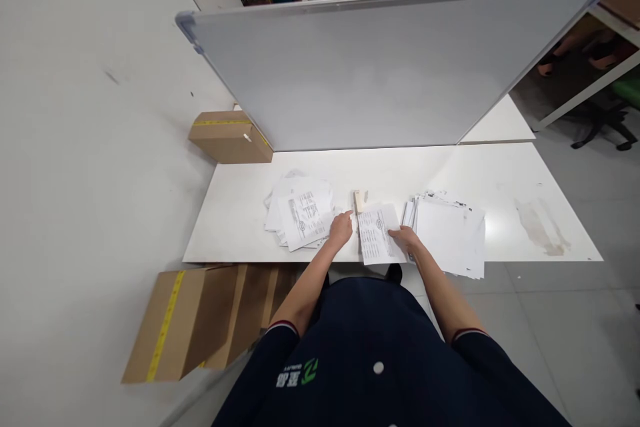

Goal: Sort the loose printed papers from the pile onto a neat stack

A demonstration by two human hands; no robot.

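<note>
A printed sheet of paper (377, 237) lies at the table's front edge, its top left corner against a small cream-coloured block that looks like a stapler (357, 201). My right hand (406, 238) pinches the sheet's right side between thumb and fingers. Just left of the sheet is my left hand (342, 229), index finger stretched towards the stapler-like block and nothing seen in it. Beside that hand spreads a loose pile of printed papers (307, 213). To the right of my right hand sits a stack of mostly blank-faced sheets (453, 233).
A large whiteboard (350, 80) stands along the back of the white table (505, 193). One cardboard box (230, 137) is at the table's back left corner. More cardboard boxes (167, 327) stand below on the left. Part of another person's legs (565, 47) shows far right.
</note>
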